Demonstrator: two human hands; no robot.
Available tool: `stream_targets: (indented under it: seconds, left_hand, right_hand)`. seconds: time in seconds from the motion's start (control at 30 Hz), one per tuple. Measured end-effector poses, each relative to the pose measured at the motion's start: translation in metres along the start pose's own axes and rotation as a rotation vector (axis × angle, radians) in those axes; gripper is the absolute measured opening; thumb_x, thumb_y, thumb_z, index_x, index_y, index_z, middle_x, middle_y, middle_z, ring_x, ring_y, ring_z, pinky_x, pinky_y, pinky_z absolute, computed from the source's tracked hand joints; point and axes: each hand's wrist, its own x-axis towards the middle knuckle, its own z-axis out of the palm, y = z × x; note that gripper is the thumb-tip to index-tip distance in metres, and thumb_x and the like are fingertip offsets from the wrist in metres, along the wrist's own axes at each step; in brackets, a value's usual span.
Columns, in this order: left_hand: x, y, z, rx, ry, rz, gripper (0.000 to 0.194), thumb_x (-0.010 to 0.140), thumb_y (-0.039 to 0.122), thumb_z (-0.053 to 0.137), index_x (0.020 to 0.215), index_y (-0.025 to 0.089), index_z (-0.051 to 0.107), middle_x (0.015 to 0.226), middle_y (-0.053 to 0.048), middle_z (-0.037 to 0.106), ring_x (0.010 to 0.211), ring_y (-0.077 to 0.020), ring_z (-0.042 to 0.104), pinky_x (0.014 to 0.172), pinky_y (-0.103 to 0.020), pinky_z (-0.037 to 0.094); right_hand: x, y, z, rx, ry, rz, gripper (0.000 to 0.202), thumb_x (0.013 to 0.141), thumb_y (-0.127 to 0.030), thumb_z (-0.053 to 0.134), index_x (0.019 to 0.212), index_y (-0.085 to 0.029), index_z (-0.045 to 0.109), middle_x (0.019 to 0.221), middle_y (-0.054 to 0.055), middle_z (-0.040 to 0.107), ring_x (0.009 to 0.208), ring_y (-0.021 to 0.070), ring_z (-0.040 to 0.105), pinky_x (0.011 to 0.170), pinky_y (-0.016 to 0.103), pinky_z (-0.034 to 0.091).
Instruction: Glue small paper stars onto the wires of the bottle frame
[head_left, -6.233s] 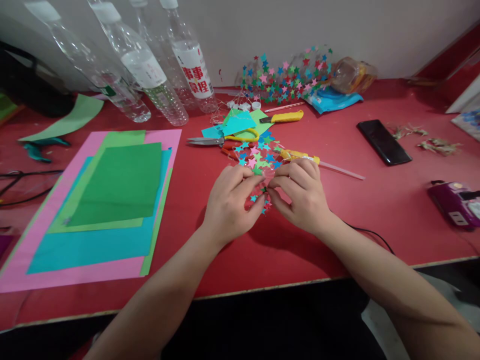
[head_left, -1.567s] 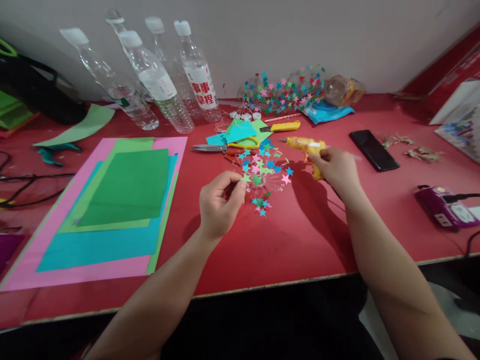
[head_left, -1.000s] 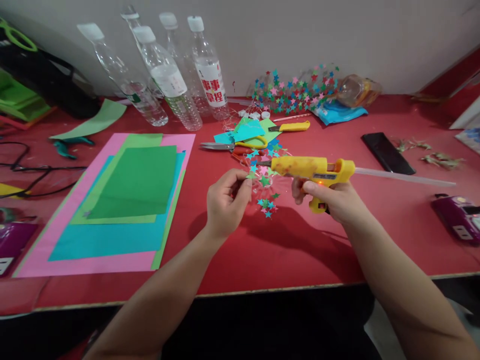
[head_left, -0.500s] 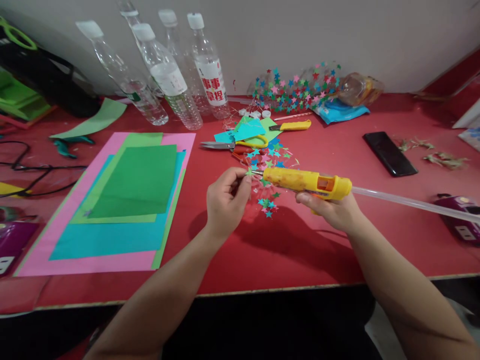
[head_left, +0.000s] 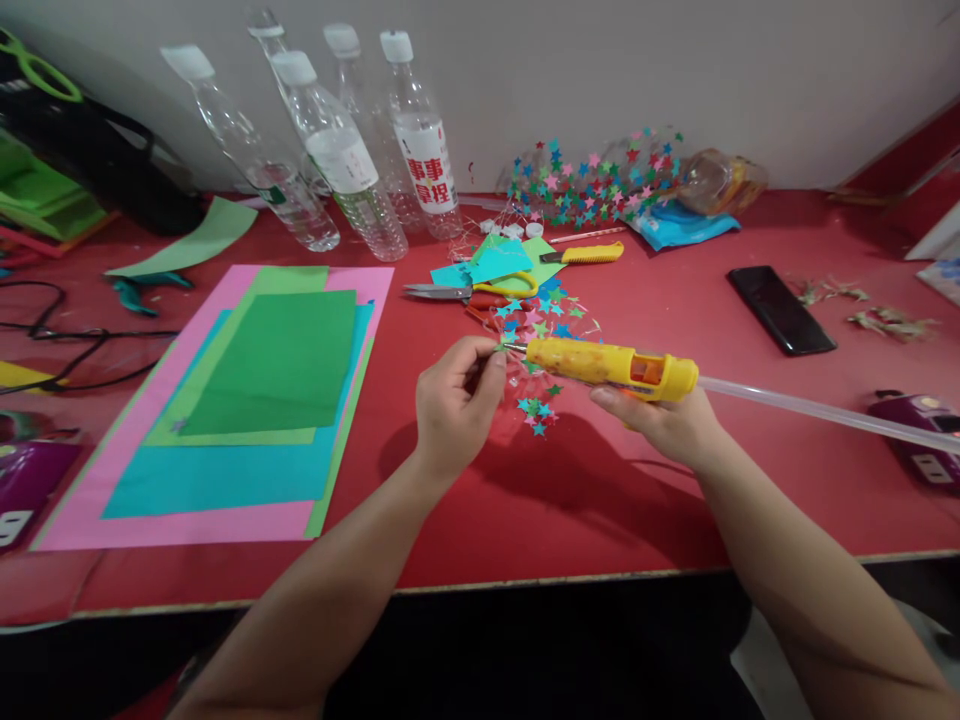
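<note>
My right hand point(head_left: 667, 425) is wrapped round a yellow glue gun point(head_left: 585, 362), with a long clear glue stick point(head_left: 817, 408) sticking out of its back end. The gun's metal tip points left and meets a small green star point(head_left: 502, 346) pinched between the thumb and forefinger of my left hand point(head_left: 461, 405). Small paper stars point(head_left: 538, 410) in blue, green and pink lie on the red table point(head_left: 555, 520) behind and under the gun. Beyond them are scissors point(head_left: 450, 292) with yellow handles, paper scraps point(head_left: 501, 260) and a yellow cutter point(head_left: 592, 254).
Coloured sheets point(head_left: 274, 365) lie stacked at the left. Several clear bottles point(head_left: 345, 165) stand at the back, and a star-covered clear bottle point(head_left: 592, 185) lies by the wall. A black phone point(head_left: 781, 310) and a purple box point(head_left: 919, 440) are at the right.
Both hands and the glue gun hold nearly the same place, the gun's back end a little further left. The whole view has shifted very slightly.
</note>
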Motion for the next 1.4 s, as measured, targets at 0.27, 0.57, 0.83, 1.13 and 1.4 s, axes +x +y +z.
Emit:
stream_targets:
  seconds: [0.27,0.57,0.83,1.13,1.4]
  left_hand:
    - [-0.0006,0.0000,-0.0005,0.017,-0.004,0.005,0.013,0.089,0.022,0.054,0.079,0.018,0.060,0.055,0.005,0.051,0.047,-0.0073,0.047,0.048,-0.019,0.039]
    - [0.0000,-0.0006,-0.0001,0.025,-0.001,0.001,0.012,0.089,0.023,0.054,0.079,0.018,0.060,0.056,0.005,0.053,0.048,-0.0073,0.047,0.049,-0.019,0.039]
    - [-0.0002,-0.0006,-0.0001,0.017,-0.006,-0.001,0.014,0.089,0.024,0.053,0.079,0.019,0.060,0.055,0.005,0.052,0.048,-0.0079,0.048,0.048,-0.019,0.039]
    - [0.0002,0.0002,0.0001,0.015,-0.004,0.000,0.013,0.089,0.023,0.054,0.078,0.019,0.060,0.054,0.005,0.052,0.047,-0.0077,0.047,0.047,-0.019,0.039]
    - [0.0002,-0.0005,0.0001,0.013,-0.006,-0.003,0.012,0.089,0.023,0.054,0.079,0.019,0.060,0.054,0.005,0.052,0.047,-0.0077,0.048,0.048,-0.019,0.039]
  right_hand:
    - [-0.0011,0.0061,0.0004,-0.004,-0.013,0.029,0.032,0.077,-0.043,0.070,0.099,-0.019,0.073,0.090,0.005,0.075,0.079,0.0192,0.070,0.066,0.027,0.058]
    - [-0.0020,0.0092,-0.0003,-0.052,-0.003,0.065,0.035,0.077,-0.048,0.069,0.094,-0.018,0.073,0.086,0.005,0.074,0.080,0.0202,0.069,0.069,0.030,0.058]
    - [-0.0018,0.0075,-0.0004,-0.030,0.003,0.063,0.030,0.076,-0.044,0.070,0.092,-0.019,0.073,0.081,0.004,0.074,0.077,0.0194,0.069,0.062,0.027,0.057]
    - [-0.0011,0.0075,-0.0004,-0.008,-0.014,0.041,0.032,0.077,-0.043,0.071,0.098,-0.020,0.074,0.093,0.004,0.076,0.082,0.0194,0.071,0.069,0.028,0.059]
    - [-0.0002,0.0055,-0.0007,0.014,-0.035,0.043,0.034,0.077,-0.042,0.071,0.102,-0.019,0.074,0.098,0.005,0.076,0.085,0.0196,0.071,0.072,0.028,0.060]
